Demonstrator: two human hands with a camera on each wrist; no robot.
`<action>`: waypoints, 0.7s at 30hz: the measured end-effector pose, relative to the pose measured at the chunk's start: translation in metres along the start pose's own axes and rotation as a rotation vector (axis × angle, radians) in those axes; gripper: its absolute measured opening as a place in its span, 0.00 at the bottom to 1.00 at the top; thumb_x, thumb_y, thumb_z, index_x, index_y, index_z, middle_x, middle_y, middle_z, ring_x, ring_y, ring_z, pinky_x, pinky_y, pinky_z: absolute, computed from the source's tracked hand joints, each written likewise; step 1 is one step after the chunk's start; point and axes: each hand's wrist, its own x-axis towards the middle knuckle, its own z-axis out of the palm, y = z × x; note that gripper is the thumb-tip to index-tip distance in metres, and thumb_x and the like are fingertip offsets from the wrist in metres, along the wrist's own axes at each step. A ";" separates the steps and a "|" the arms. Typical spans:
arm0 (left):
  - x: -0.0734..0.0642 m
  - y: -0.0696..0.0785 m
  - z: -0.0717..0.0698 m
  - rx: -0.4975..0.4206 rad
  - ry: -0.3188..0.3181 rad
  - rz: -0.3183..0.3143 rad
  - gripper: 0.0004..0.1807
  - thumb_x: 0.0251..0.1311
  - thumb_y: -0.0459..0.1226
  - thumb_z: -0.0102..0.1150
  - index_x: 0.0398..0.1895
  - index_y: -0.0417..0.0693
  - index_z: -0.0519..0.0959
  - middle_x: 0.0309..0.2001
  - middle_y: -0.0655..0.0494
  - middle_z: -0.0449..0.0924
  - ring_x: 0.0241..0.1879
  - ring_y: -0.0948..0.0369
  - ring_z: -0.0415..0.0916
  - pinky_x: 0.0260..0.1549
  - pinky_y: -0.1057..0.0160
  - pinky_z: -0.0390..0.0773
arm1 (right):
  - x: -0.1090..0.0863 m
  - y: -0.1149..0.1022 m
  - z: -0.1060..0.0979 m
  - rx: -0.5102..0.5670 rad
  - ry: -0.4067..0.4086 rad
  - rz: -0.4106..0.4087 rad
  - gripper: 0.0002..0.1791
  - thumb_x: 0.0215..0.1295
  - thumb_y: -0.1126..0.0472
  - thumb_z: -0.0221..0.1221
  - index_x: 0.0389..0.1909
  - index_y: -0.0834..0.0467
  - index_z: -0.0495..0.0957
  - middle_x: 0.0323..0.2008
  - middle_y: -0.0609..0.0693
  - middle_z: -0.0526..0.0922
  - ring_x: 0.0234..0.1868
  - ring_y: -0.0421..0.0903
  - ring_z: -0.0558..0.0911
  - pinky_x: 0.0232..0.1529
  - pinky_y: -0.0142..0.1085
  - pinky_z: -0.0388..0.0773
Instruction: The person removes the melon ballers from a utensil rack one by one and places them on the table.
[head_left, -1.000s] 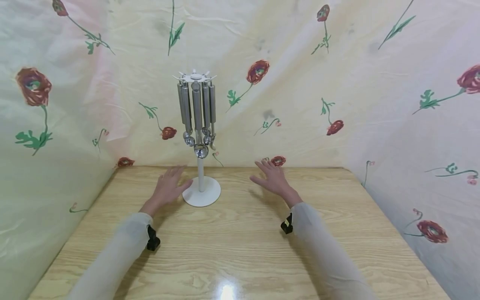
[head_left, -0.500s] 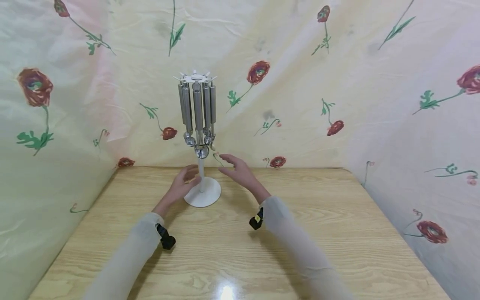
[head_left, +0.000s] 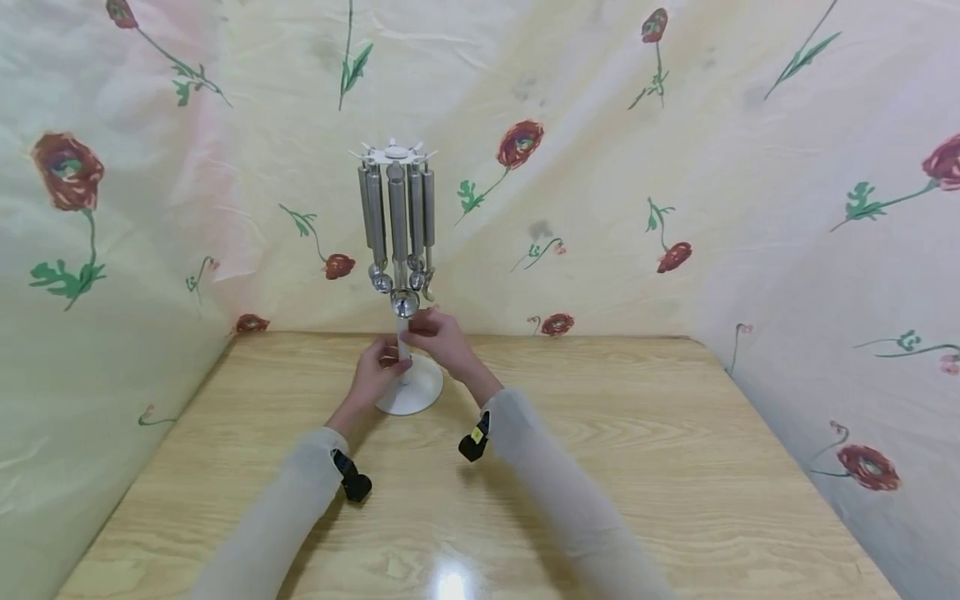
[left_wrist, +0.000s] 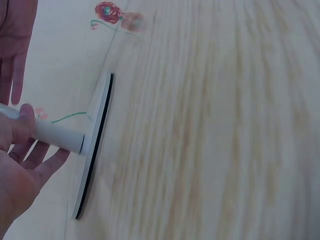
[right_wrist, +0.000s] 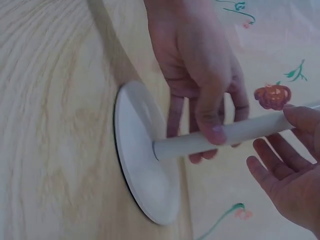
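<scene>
A white utensil stand rises from the back of the table, left of centre. Several steel utensils with thick handles and shiny, rounded lower ends, ladle-like, hang from its top hooks. My left hand holds the white pole low down, thumb in front and fingers behind. Just above it, my right hand pinches the pole under the hanging utensils, from the right side. The round white base with a dark underside edge lies below both hands.
The light wood-grain table spreads out in front and to the right. A floral cloth hangs as walls behind and at both sides, close to the stand. Each wrist carries a small black camera.
Both hands have come inward to the stand from either side. The left now holds the lower pole and the right the pole above it. The stand stays about where it was.
</scene>
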 end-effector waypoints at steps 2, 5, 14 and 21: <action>-0.001 0.001 0.003 -0.008 0.030 -0.008 0.17 0.61 0.21 0.63 0.53 0.28 0.74 0.48 0.29 0.79 0.48 0.44 0.79 0.41 0.77 0.76 | 0.000 0.002 0.004 0.011 -0.007 0.006 0.18 0.69 0.70 0.61 0.58 0.72 0.78 0.55 0.68 0.84 0.58 0.60 0.83 0.62 0.42 0.81; -0.001 0.001 0.006 -0.022 0.058 -0.001 0.16 0.59 0.20 0.63 0.51 0.26 0.75 0.47 0.27 0.78 0.49 0.41 0.78 0.42 0.76 0.76 | 0.001 0.005 0.009 0.051 0.001 0.010 0.18 0.70 0.72 0.60 0.58 0.74 0.77 0.54 0.69 0.84 0.58 0.61 0.84 0.62 0.42 0.82; 0.001 0.004 0.018 -0.017 0.091 0.017 0.12 0.57 0.18 0.63 0.45 0.27 0.77 0.43 0.33 0.80 0.44 0.50 0.80 0.44 0.73 0.80 | 0.001 0.004 0.006 0.122 0.123 0.030 0.17 0.64 0.73 0.65 0.53 0.73 0.81 0.49 0.69 0.86 0.51 0.55 0.88 0.57 0.40 0.84; 0.002 0.015 0.032 -0.059 0.043 0.026 0.13 0.58 0.17 0.61 0.46 0.27 0.77 0.44 0.31 0.81 0.46 0.46 0.82 0.43 0.73 0.82 | -0.006 -0.002 -0.012 0.130 0.139 0.057 0.17 0.63 0.74 0.65 0.53 0.71 0.81 0.49 0.68 0.86 0.51 0.54 0.88 0.57 0.40 0.85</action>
